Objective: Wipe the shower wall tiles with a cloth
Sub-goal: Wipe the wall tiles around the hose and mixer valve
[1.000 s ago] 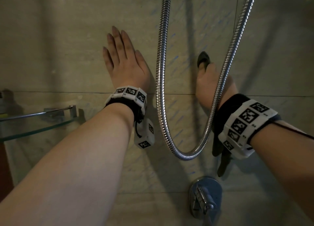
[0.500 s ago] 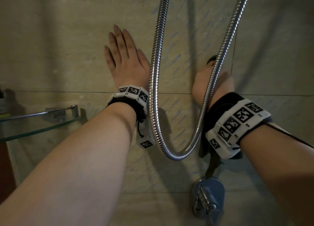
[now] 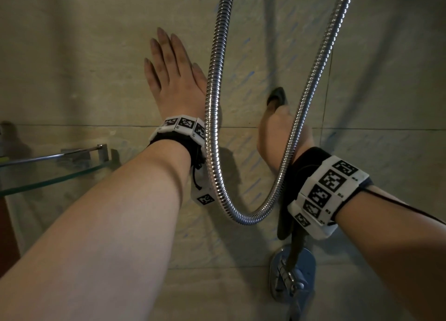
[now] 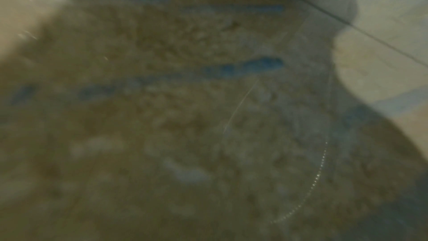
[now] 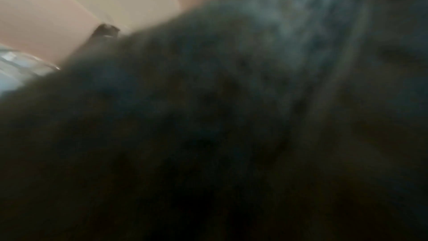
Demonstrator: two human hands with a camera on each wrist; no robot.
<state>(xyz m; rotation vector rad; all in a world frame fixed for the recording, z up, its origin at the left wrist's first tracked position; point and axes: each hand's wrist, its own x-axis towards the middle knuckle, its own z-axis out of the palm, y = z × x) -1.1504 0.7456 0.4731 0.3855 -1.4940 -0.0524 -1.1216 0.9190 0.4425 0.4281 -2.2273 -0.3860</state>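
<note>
My left hand [image 3: 173,79] lies flat on the beige wall tile [image 3: 72,67], fingers straight and together. To its right, my right hand [image 3: 275,132] grips a dark cloth [image 3: 277,96] and presses it against the wall. One end of the cloth pokes out above the hand and the other hangs below the wrist. The right fingers are hidden. Dark cloth [image 5: 231,116] fills the blurred right wrist view. Faint blue streaks [image 4: 243,67] mark the tile in the left wrist view.
A metal shower hose [image 3: 212,127] hangs in a loop between the arms. Its left strand runs along my left wrist and its right strand crosses my right hand. A chrome tap [image 3: 292,274] sits below. A glass corner shelf [image 3: 48,175] juts out at the left.
My right hand with the cloth has slid a little left and down on the tile. The hose loop has swung left against my left wrist. The left hand has stayed put.
</note>
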